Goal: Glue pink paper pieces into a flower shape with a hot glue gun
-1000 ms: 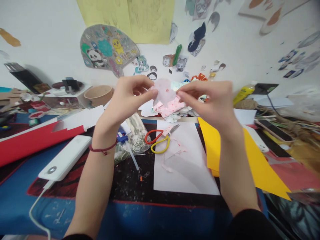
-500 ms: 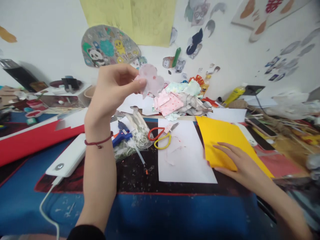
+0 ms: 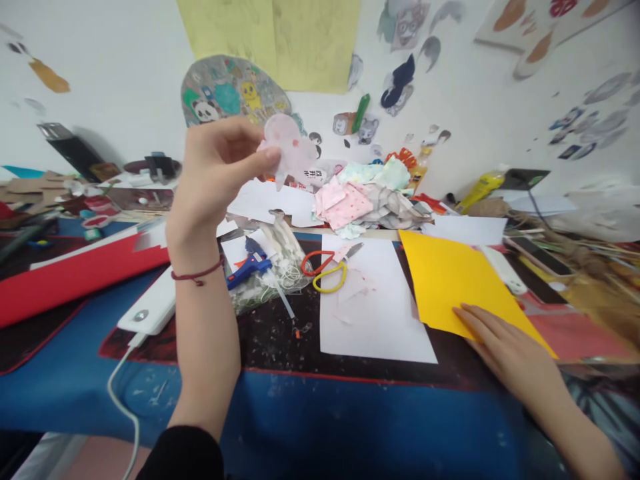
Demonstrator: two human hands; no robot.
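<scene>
Raised in front of the wall, my left hand (image 3: 220, 167) pinches a pale pink paper cutout (image 3: 290, 143) with rounded lobes and small red dots. My right hand (image 3: 500, 333) rests flat on the near edge of a yellow sheet (image 3: 450, 283), fingers stretched out and holding nothing. Between the hands lies a white paper (image 3: 375, 327) with thin scraps on it. Scissors (image 3: 344, 275) with one red and one yellow handle lie across its left edge. A small pink dotted piece covers part of their blades.
Left of the scissors are a blue glue gun (image 3: 250, 263) and a clear bag of stems (image 3: 287, 257). A white power bank (image 3: 150, 303) with a cable sits behind my left forearm. Behind the paper is a pile of crumpled sheets (image 3: 345, 203); a phone (image 3: 540, 255) lies at right.
My right hand has slid right and slightly down to the near edge of the yellow sheet. The cutout stays in my left hand, turned slightly. The camera view has shifted a little left.
</scene>
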